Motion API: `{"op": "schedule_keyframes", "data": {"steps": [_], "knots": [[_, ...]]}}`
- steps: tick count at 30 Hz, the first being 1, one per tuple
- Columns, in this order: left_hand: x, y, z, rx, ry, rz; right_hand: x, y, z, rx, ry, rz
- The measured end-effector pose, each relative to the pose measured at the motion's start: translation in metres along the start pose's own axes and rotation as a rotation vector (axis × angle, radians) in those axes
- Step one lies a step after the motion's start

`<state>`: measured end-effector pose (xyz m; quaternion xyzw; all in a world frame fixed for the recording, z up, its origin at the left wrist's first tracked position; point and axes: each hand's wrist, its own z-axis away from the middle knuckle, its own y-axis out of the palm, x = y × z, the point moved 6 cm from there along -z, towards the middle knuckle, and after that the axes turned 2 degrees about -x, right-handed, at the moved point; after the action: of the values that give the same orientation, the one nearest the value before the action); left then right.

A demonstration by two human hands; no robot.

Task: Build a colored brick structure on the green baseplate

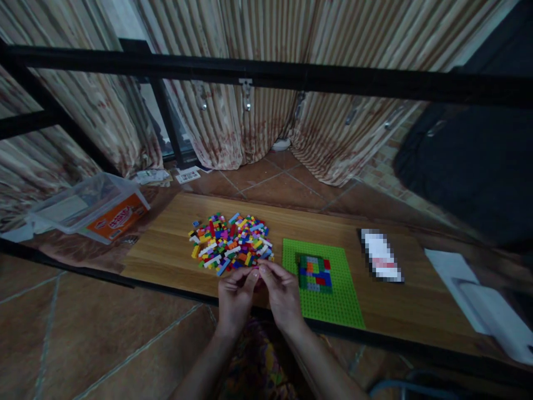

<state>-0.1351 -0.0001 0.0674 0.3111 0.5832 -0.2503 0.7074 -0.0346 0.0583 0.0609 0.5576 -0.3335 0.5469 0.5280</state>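
My left hand point(236, 297) and my right hand point(281, 291) meet at the fingertips over the near edge of the wooden board. Both are closed in a pinch, and a small reddish bit shows between them, too small to name. Just beyond lies a heap of mixed coloured toy bricks point(231, 241). To the right of my right hand is a green studded baseplate point(345, 289). On it stands a low rectangular build of bricks point(315, 273) in green, grey, blue, red and orange.
A clear plastic bin point(112, 205) with an orange label stands at the left. A blurred-out white and dark object point(381, 255) lies right of the baseplate, with white sheets or covers point(478, 300) farther right. A black bar point(266, 75) crosses in front of striped curtains point(250, 128).
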Motion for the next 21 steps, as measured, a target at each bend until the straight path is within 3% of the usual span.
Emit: {"op": "schedule_keyframes", "data": {"steps": [7, 13, 17, 21], "knots": [[0.006, 0.003, -0.001, 0.0, -0.042, 0.054, -0.003, -0.003, 0.001, -0.038, 0.045, -0.123], [0.005, 0.002, -0.01, 0.007, -0.112, 0.1, -0.003, -0.001, -0.004, 0.009, 0.189, -0.475], [0.001, -0.009, -0.031, -0.045, -0.047, 0.051, 0.001, -0.008, -0.005, 0.024, 0.225, -0.542], [-0.011, -0.019, -0.063, -0.074, 0.116, -0.194, 0.0, -0.016, -0.005, -0.001, 0.214, -0.512]]}}
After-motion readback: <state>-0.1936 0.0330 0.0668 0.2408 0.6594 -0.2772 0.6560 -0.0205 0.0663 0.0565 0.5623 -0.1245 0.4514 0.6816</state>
